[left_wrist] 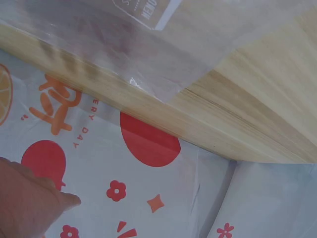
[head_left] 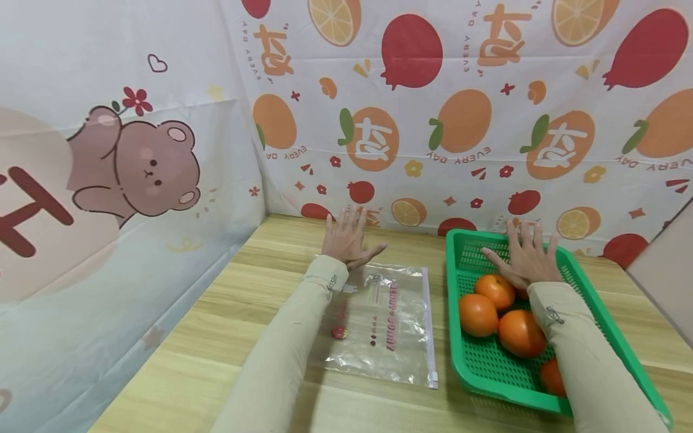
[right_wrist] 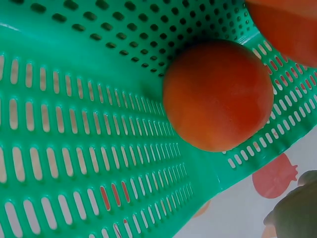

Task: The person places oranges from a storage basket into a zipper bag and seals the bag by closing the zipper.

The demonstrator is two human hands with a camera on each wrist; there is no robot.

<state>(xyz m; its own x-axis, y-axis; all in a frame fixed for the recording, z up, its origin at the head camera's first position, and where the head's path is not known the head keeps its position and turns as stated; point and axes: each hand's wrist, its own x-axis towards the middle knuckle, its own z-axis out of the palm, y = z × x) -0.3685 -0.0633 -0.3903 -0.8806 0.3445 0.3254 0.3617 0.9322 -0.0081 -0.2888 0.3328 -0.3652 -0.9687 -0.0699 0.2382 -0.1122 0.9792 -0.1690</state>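
My left hand, fingers spread, is over the far edge of a clear zip bag with pink print and a lilac slider strip; whether it touches the bag I cannot tell. In the left wrist view the hand appears at the lower left. My right hand is spread above the far part of a green plastic basket, holding nothing. Several round, smooth orange-red fruits, perhaps tomatoes, lie in the basket. One tomato-like fruit sits by the perforated wall in the right wrist view. My right forearm partly hides the fruits.
The basket stands right of the bag on a light wooden table. A fruit-printed cloth hangs along the table's back edge, and a bear-printed cloth hangs at the left.
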